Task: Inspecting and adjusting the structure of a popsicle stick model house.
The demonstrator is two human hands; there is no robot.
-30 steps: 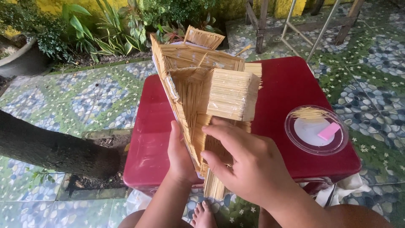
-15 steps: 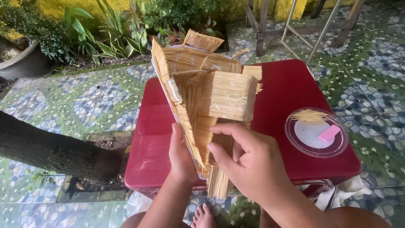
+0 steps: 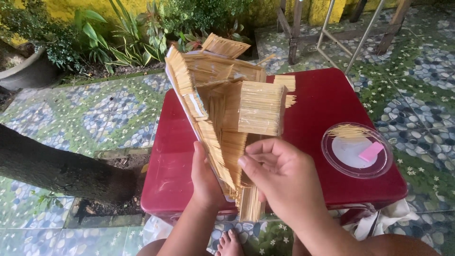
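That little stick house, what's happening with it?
A person holds a model house made of thin sticks tilted above a red table. The left hand grips its lower edge from behind, and the right hand touches the front near the bottom. A clear round lid with loose sticks and a pink piece lies on the table.

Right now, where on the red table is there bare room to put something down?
The red table is bare at its back right, between the stick model and the round lid. A bare strip runs along the left edge, beside the left hand. The middle and front are crowded by the model and the right hand.
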